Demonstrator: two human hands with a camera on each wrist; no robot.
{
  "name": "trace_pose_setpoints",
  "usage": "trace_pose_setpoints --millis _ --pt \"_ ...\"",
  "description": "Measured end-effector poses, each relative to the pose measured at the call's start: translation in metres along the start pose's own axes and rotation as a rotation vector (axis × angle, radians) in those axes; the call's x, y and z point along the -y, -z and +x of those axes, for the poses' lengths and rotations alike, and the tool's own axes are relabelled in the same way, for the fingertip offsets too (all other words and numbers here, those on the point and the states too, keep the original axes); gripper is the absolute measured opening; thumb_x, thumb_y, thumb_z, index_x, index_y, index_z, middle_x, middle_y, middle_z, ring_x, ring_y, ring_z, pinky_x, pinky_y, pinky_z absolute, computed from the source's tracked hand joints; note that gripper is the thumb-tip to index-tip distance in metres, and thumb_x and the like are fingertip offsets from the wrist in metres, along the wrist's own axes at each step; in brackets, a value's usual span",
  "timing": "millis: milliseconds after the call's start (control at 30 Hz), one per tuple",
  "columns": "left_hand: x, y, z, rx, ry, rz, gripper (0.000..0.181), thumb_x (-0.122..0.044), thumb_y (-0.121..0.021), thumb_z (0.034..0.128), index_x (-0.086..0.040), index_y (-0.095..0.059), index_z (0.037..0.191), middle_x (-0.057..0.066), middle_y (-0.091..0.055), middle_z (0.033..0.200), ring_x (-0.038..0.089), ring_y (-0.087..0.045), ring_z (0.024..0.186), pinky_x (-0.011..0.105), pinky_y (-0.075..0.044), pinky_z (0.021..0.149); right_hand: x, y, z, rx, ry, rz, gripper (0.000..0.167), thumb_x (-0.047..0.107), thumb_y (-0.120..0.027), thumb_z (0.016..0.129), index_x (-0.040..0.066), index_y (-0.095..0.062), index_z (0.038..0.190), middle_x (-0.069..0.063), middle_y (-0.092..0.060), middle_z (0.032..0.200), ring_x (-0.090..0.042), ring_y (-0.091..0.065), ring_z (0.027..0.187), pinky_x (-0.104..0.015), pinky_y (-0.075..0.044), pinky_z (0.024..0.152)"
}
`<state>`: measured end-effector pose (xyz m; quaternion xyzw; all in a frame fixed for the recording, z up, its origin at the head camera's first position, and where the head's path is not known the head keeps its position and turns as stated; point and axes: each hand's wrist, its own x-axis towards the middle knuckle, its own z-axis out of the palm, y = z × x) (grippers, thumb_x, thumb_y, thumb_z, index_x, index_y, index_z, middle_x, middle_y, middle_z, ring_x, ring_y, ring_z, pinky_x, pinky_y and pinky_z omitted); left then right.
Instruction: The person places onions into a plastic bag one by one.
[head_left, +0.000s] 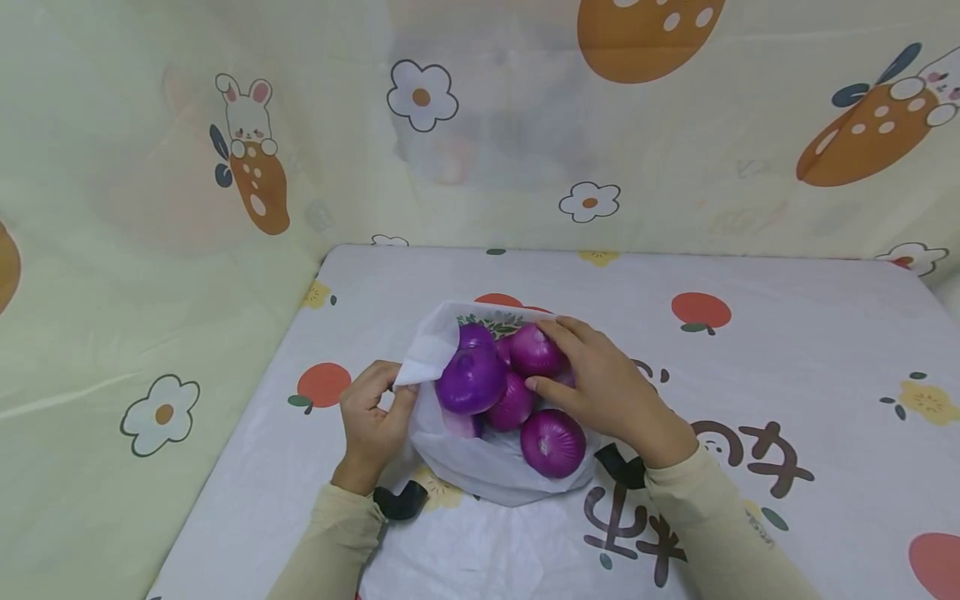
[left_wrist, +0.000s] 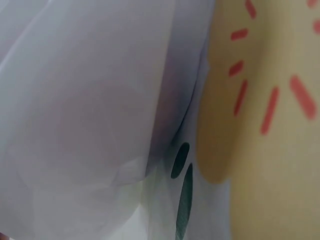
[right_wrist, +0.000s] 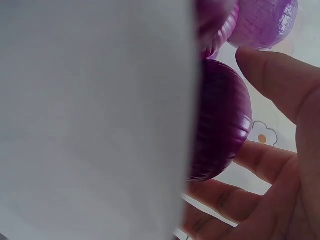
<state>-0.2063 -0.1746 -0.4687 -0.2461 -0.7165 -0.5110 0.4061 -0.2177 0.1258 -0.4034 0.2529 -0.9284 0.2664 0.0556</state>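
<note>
A soft white bag (head_left: 495, 483) lies spread on the table with several purple onions (head_left: 555, 443) in its mouth. My left hand (head_left: 375, 417) pinches the bag's left edge between thumb and fingers. A smooth, darker purple onion (head_left: 470, 382) lies nearest that hand. My right hand (head_left: 607, 387) holds a red onion (head_left: 536, 350) at the bag's far right side, fingers above it and thumb below. In the right wrist view this onion (right_wrist: 222, 120) rests against the fingers, with the thumb close to its edge; blurred white material hides its left part.
A white patterned tablecloth (head_left: 750, 350) covers the table. Pale printed curtains (head_left: 495, 150) rise behind it and along the left side. Black wrist straps (head_left: 401, 500) show at both cuffs. White bag material (left_wrist: 85, 115) fills much of the left wrist view.
</note>
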Motion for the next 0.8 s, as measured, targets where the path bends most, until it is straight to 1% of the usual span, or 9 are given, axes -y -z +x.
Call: trace_pose_setpoints --millis 67,167,233,333,467,600,700,800 --pt "0.0 0.0 0.0 0.006 -0.001 -0.014 0.013 -0.008 -0.068 0.0885 0.0 -0.078 0.091 0.011 -0.071 0.08 0.014 -0.06 0.071 0.019 -0.05 0.065 0.0 0.0 -0.001 0.0 -0.004 -0.005 0.072 0.036 -0.077 0.092 0.009 -0.05 0.153 -0.027 -0.05 0.151 -0.047 -0.052 0.135 -0.064 -0.053 0.098" --pt "0.001 0.0 -0.001 0.014 -0.001 -0.027 0.022 -0.021 -0.072 0.0934 -0.001 -0.079 0.095 0.012 -0.072 0.081 0.013 -0.06 0.07 0.022 -0.052 0.063 -0.001 0.0 -0.002 0.002 -0.013 -0.015 0.073 0.037 -0.077 0.092 0.009 -0.05 0.153 -0.027 -0.05 0.151 -0.047 -0.053 0.134 -0.064 -0.053 0.097" --pt "0.001 -0.001 -0.002 0.018 0.001 -0.021 0.03 -0.03 -0.071 0.0958 -0.001 -0.079 0.097 0.011 -0.072 0.082 0.013 -0.06 0.07 0.024 -0.053 0.062 -0.001 0.0 -0.003 0.002 -0.018 -0.021 0.073 0.037 -0.077 0.092 0.009 -0.05 0.153 -0.027 -0.049 0.151 -0.048 -0.053 0.134 -0.065 -0.054 0.096" --pt "0.002 -0.001 -0.003 0.021 0.003 -0.016 0.037 -0.036 -0.07 0.0969 -0.001 -0.079 0.099 0.012 -0.072 0.083 0.014 -0.061 0.07 0.023 -0.054 0.062 -0.002 0.0 -0.003 -0.001 -0.021 -0.026 0.073 0.037 -0.077 0.092 0.008 -0.05 0.153 -0.028 -0.05 0.151 -0.048 -0.053 0.133 -0.065 -0.053 0.097" --pt "0.004 -0.001 -0.006 0.013 0.003 0.003 0.038 -0.035 -0.069 0.0974 0.002 -0.078 0.101 0.014 -0.072 0.084 0.016 -0.062 0.07 0.019 -0.054 0.068 -0.004 0.0 -0.005 -0.006 -0.038 -0.028 0.074 0.038 -0.077 0.092 0.006 -0.05 0.153 -0.029 -0.05 0.15 -0.049 -0.053 0.133 -0.066 -0.052 0.098" --pt "0.006 0.001 -0.012 -0.003 0.01 0.043 0.03 -0.025 -0.067 0.0954 0.002 -0.078 0.102 0.014 -0.072 0.084 0.017 -0.063 0.072 0.017 -0.054 0.073 -0.007 0.0 -0.008 -0.007 -0.063 -0.027 0.075 0.039 -0.077 0.092 0.006 -0.049 0.154 -0.029 -0.049 0.152 -0.05 -0.05 0.136 -0.069 -0.047 0.102" --pt "0.01 0.002 -0.016 -0.012 0.014 0.055 0.027 -0.022 -0.065 0.0953 0.001 -0.078 0.102 0.014 -0.073 0.085 0.018 -0.064 0.074 0.017 -0.054 0.074 -0.011 0.0 -0.01 0.013 -0.094 -0.027 0.077 0.041 -0.076 0.093 0.006 -0.048 0.155 -0.028 -0.047 0.154 -0.05 -0.047 0.139 -0.071 -0.044 0.105" --pt "0.015 0.005 -0.021 -0.015 0.021 0.07 0.029 -0.023 -0.062 0.0982 0.0 -0.078 0.105 0.014 -0.073 0.089 0.02 -0.063 0.076 0.017 -0.053 0.076 -0.018 0.002 -0.013 0.041 -0.127 -0.036 0.077 0.043 -0.074 0.094 0.007 -0.046 0.156 -0.028 -0.044 0.156 -0.05 -0.044 0.141 -0.071 -0.043 0.105"
